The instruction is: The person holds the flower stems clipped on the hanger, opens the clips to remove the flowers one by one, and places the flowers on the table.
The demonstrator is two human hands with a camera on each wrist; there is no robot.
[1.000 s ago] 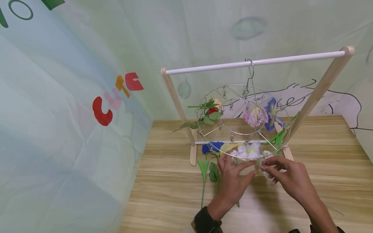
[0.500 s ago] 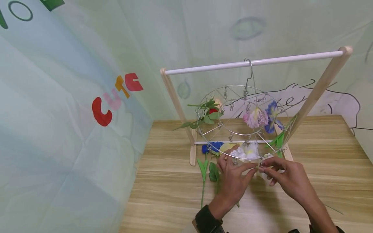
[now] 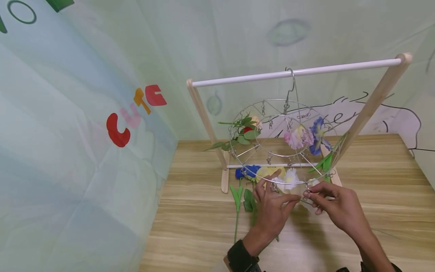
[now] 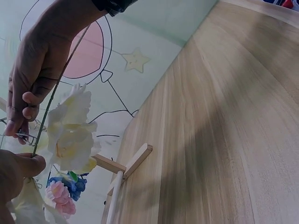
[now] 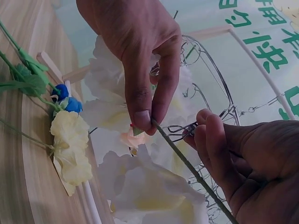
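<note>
In the head view, a round wire hanger (image 3: 278, 156) with small metal clips hangs in front of me. Below its near rim, my left hand (image 3: 272, 211) pinches the green stem (image 5: 187, 163) of a white artificial flower (image 3: 291, 179) between thumb and index finger. My right hand (image 3: 340, 204) grips a metal clip (image 5: 180, 133) on that rim, and the clip's wire end is right at the stem. Whether its jaws enclose the stem I cannot tell. White petals (image 4: 70, 140) spread beside both hands in the left wrist view.
A wooden rack with a white rod (image 3: 238, 80) holds the hanger. On it hang a pink flower (image 3: 298, 136), a purple-blue flower (image 3: 317, 138) and leafy stems (image 3: 242, 139). Blue flowers (image 3: 250, 170) and a yellow flower (image 3: 268, 173) lie on the wooden table (image 3: 190, 211).
The white flower has shifted slightly left and down. My right hand went a little left with the clip, then back right. The left hand has hardly moved.
</note>
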